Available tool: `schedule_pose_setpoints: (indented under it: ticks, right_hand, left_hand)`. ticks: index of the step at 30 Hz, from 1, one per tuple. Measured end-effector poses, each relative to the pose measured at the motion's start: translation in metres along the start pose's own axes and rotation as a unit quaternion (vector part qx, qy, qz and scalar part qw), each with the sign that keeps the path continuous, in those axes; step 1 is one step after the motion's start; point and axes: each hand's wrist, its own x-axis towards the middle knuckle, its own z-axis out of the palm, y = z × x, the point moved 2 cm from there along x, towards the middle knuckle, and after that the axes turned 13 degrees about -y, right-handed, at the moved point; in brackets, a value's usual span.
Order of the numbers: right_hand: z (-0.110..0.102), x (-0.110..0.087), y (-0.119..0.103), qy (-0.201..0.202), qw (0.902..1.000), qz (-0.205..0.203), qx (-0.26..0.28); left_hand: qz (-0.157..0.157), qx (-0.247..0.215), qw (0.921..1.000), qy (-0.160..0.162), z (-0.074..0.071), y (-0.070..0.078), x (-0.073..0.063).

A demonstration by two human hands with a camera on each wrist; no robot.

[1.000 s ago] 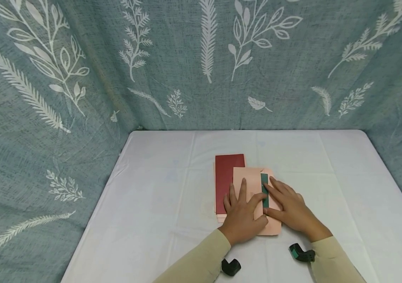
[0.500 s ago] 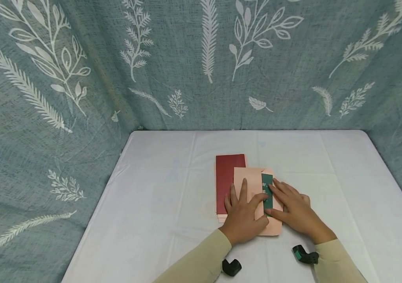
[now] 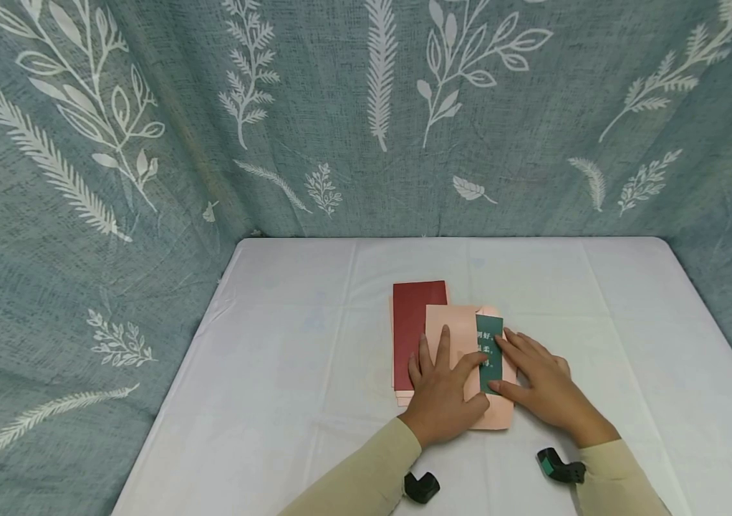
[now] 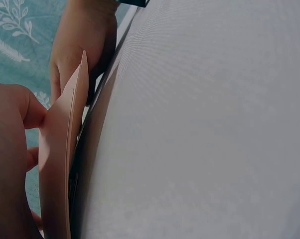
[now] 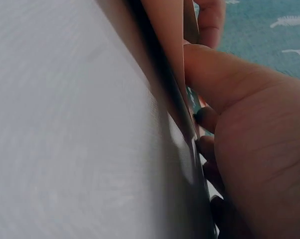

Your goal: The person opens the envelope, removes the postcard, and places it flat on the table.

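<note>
A pink paper envelope (image 3: 453,319) lies open on the table, its flap to the right. Out of its mouth sticks a dark green card (image 3: 490,327) with white printed characters; the card's left part is hidden inside. My left hand (image 3: 445,401) presses on the envelope with spread fingers, the index fingertip reaching the card's edge. On the card's right side rest the extended fingers and thumb of my right hand (image 3: 543,380). In the left wrist view the envelope (image 4: 55,164) appears edge-on. The right wrist view shows my right hand (image 5: 259,129) against the thin paper layers.
Behind and left of the envelope lies a dark red, card-like rectangle (image 3: 414,308) on top of pink paper pieces (image 3: 402,398). A white cloth covers the table (image 3: 263,373). Black devices (image 3: 422,488) sit at both wrists. A leaf-patterned blue-green curtain (image 3: 340,107) hangs around the table.
The right hand has slid right, drawing the green card further out of the envelope, so more of its white characters show. The left hand has stayed in place.
</note>
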Motion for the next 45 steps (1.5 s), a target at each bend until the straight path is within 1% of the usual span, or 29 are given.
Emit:
schedule_pose_setpoints:
  ticks: [12, 23, 33, 45]
  right_hand:
    - [-0.003, -0.002, 0.0, 0.001, 0.9999, 0.008, 0.009]
    - [-0.006, -0.005, 0.001, -0.002, 0.9998, 0.018, 0.008]
    - [-0.007, -0.008, 0.003, 0.001, 0.9995, 0.024, 0.018]
    - [-0.009, -0.011, 0.007, 0.004, 0.9994, 0.023, 0.026]
  left_hand:
    - [0.002, 0.0, 1.0, 0.0, 0.002, 0.0, 0.001]
    - [-0.002, 0.002, 1.0, 0.001, 0.0, 0.0, 0.001]
    - [-0.004, 0.005, 1.0, 0.0, 0.001, 0.0, 0.001]
    - [-0.002, 0.009, 0.9999, 0.003, 0.001, 0.0, 0.001]
